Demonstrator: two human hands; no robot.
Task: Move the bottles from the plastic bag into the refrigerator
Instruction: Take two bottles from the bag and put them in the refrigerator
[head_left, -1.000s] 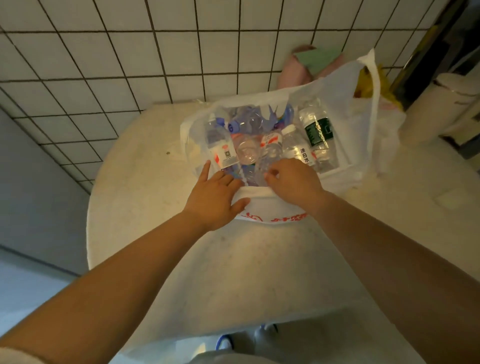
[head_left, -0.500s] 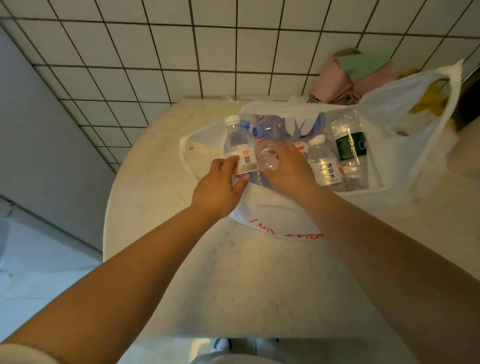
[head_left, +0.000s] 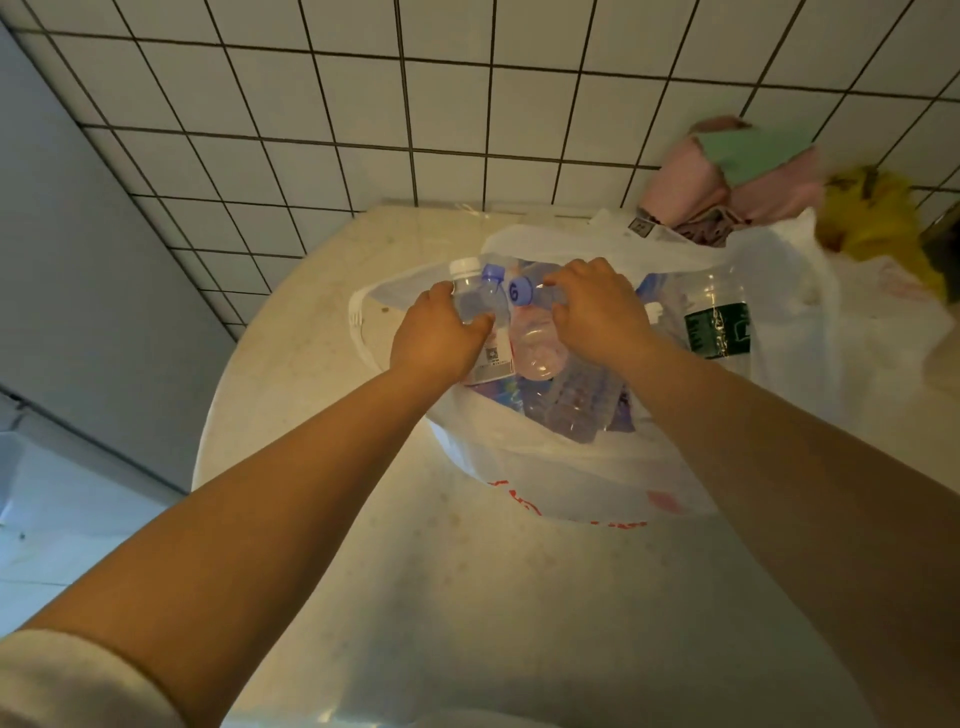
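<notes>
While the plastic bag (head_left: 571, 478) sits open on the pale round table (head_left: 415, 571), both hands are down inside its mouth, each on a bottle of its own. The left hand (head_left: 434, 343) is wrapped around the white-capped bottle (head_left: 475, 306) at the bag's left edge; fingers and thumb are closed on its clear body just under the shoulder, with the label showing below the palm. That bottle stands close to upright, its long axis running from the cap at the far side of the bag down toward the near rim, so a straight pull up along that axis looks like the way out. The right hand (head_left: 597, 312) is closed over the blue-capped bottle (head_left: 535, 322) just right of it, at the bag's middle. This one lies tilted, cap pointing left and away toward the first bottle's neck, base sunk toward the near rim; the two bottles touch or nearly touch at the shoulders. I judge the next move turns on that: lifted together, the slanted bottle may drag against the upright one, so the hands need to part as they rise. More bottles remain in the bag, among them a large green-labelled bottle (head_left: 719, 322) at its right side and ribbed ones (head_left: 576, 405) under the right wrist. The refrigerator is not in view, so the carry direction cannot be told.
</notes>
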